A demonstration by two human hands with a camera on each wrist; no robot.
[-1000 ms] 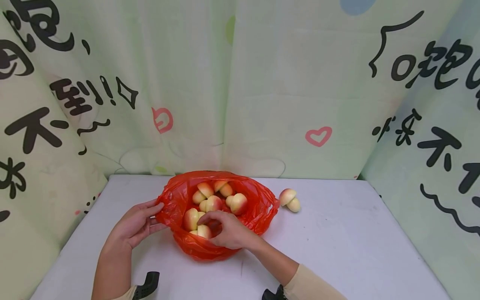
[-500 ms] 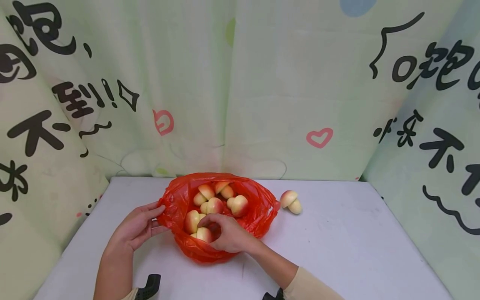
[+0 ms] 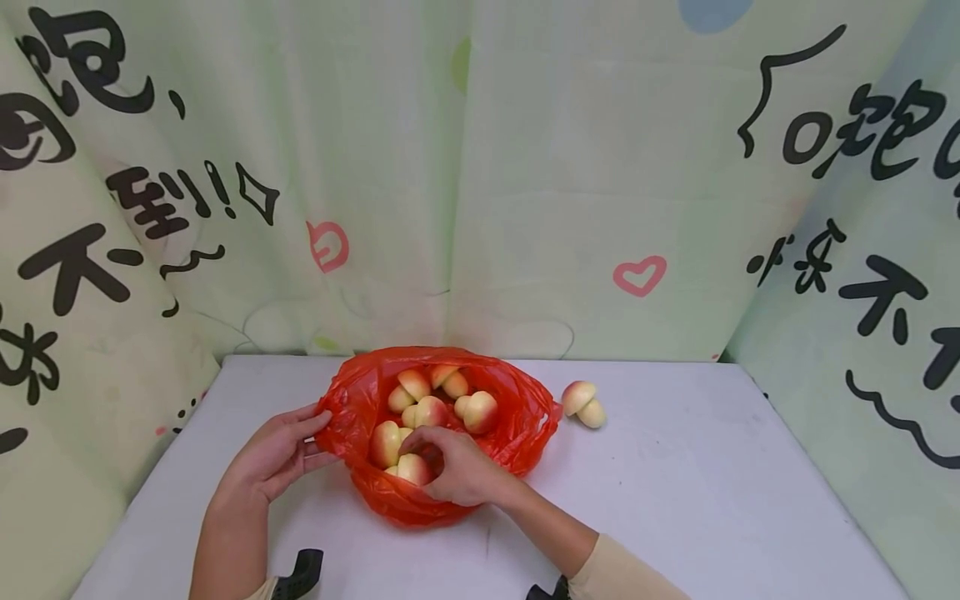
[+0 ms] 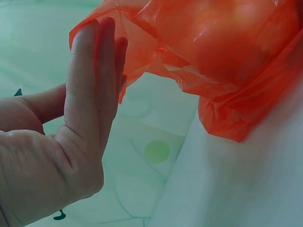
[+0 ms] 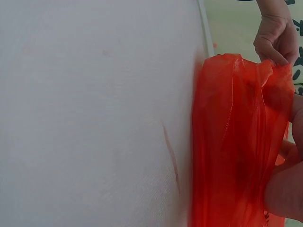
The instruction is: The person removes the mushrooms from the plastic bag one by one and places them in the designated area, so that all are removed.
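A red plastic bag [image 3: 525,425] stands with its mouth spread wide, holding several cream-and-red toy mushrooms [image 3: 480,411]. At its left rim my left hand [image 3: 273,454] pinches the plastic, thumb over the edge and fingers beneath; the left wrist view shows the fingers [image 4: 83,85] stretched along the film. My right hand [image 3: 461,467] reaches into the bag over its near rim. Its thumb and fingers curve around a toy mushroom [image 3: 414,470] at the front, partly hidden by the hand. In the right wrist view the bag's side [image 5: 227,142] covers much of that hand.
One more toy mushroom [image 3: 583,405] lies on the white table [image 3: 697,483] just right of the bag. Printed curtains [image 3: 540,183] rise behind the table and along both sides.
The toy mushroom at my right fingers has shifted slightly right toward the palm and shows more of its red cap. Both hands have stayed nearly in place, as has the bag.
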